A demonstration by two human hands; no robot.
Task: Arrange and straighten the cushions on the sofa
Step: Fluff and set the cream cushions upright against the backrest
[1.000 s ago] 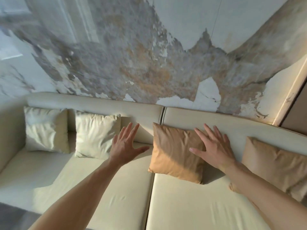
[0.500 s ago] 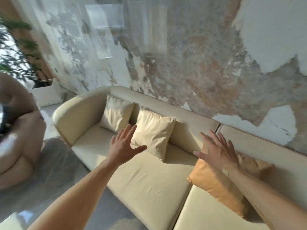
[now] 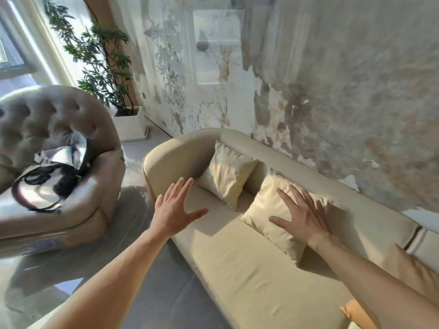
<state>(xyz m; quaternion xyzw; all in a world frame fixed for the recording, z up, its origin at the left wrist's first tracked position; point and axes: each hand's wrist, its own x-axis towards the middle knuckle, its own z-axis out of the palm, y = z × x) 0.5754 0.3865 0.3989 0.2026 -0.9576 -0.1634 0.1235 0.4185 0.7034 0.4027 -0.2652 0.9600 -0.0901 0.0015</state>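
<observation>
A cream sofa runs along the marbled wall. Two cream cushions lean on its backrest: the far cushion near the rounded armrest and the near cushion beside it. My right hand is spread flat in front of the near cushion, holding nothing; whether it touches the fabric is unclear. My left hand hovers open over the seat's front edge, short of the far cushion. A corner of an orange cushion shows at the bottom right, mostly hidden by my right forearm.
A tufted grey armchair stands left of the sofa with a shiny bag on its seat. A potted plant in a white planter stands by the window. Grey floor lies between armchair and sofa.
The view swung left from the orange cushions to the cream pair. My right hand left the orange cushion and now lies over the near cream cushion; my left hand moved toward the armrest end.
</observation>
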